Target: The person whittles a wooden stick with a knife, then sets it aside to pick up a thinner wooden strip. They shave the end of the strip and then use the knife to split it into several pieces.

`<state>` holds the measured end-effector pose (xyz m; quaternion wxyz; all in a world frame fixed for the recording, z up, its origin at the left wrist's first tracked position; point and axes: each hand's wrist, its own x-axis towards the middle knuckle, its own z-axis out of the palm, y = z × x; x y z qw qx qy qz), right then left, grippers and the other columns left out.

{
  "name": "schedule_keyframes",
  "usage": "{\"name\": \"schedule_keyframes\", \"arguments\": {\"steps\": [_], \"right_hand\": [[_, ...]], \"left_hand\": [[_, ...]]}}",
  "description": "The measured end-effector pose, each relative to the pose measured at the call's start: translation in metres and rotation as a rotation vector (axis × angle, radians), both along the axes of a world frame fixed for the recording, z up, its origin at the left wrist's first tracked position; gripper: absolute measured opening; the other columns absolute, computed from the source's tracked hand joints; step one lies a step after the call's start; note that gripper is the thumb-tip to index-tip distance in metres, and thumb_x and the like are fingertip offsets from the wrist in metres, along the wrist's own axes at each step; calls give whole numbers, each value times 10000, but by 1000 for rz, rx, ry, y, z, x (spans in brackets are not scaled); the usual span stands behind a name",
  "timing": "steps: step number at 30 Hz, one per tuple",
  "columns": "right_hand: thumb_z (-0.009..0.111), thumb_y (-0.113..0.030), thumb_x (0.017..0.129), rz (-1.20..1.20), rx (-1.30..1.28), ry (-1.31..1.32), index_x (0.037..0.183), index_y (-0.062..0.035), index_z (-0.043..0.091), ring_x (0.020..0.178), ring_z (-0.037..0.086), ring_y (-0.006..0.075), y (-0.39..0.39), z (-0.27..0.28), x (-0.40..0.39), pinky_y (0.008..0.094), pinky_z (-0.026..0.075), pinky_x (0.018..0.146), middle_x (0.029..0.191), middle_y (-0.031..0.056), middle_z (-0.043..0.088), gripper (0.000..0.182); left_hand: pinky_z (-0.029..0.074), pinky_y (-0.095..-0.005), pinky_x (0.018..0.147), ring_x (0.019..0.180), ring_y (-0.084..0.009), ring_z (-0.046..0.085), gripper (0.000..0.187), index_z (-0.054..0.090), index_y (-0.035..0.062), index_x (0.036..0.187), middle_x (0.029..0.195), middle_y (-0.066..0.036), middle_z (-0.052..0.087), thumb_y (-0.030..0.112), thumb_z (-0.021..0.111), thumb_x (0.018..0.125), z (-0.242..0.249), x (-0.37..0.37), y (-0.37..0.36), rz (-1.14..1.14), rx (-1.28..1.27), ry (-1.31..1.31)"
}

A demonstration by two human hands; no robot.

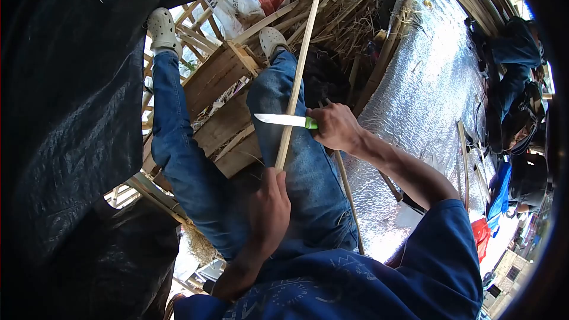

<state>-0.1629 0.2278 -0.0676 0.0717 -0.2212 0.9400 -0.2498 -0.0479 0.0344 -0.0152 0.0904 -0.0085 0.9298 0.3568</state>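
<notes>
A long pale strip of wood or bamboo (301, 62) runs from my lap up past the top of the view, lying over my jeans-clad leg. Its near end is gripped in my left hand (271, 204), fingers wrapped round it. My right hand (336, 127) is closed on the green handle of a knife (281, 120). The blade lies across the strip, above my left hand, with its tip pointing left. The strip's far end is out of view.
Wooden planks (222, 121) like a crate lie under my legs. Dry straw and sticks (349, 6) are heaped ahead. Silver foil sheeting (427, 65) spreads to the right, black plastic sheeting (77, 112) hangs at left. Another person in jeans (512, 62) is at far right.
</notes>
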Motion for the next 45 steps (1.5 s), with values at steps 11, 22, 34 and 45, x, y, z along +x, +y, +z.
{"name": "schedule_keyframes", "arguments": {"steps": [11,22,34,45], "right_hand": [[475,-264,909,-714,128,-207,797,26,673,677,675,338,22,-5,-101,425,548,640,704,220,652,368],[508,-86,886,-65,94,-180,899,-48,677,386,460,140,11,11,-27,311,407,354,526,58,518,174],[609,-103,724,47,33,-181,1003,-18,678,529,623,285,-8,4,10,387,506,503,616,132,623,300],[547,-197,825,-442,200,-166,718,-21,665,565,640,338,9,-29,-125,416,520,537,666,173,648,237]], "left_hand": [[449,-432,440,623,-394,626,157,481,30,894,640,-224,583,164,478,975,5,19,-1,36,1,-99],[365,-281,456,471,-136,487,315,484,19,818,553,-61,448,262,427,1011,-10,26,-30,221,580,-377],[445,-351,536,587,-266,608,318,505,-18,845,656,-142,562,232,406,1013,0,18,-22,116,360,-327],[440,-369,549,573,-274,585,283,499,-17,857,652,-160,539,202,402,1008,10,43,-36,173,397,-419]]}}
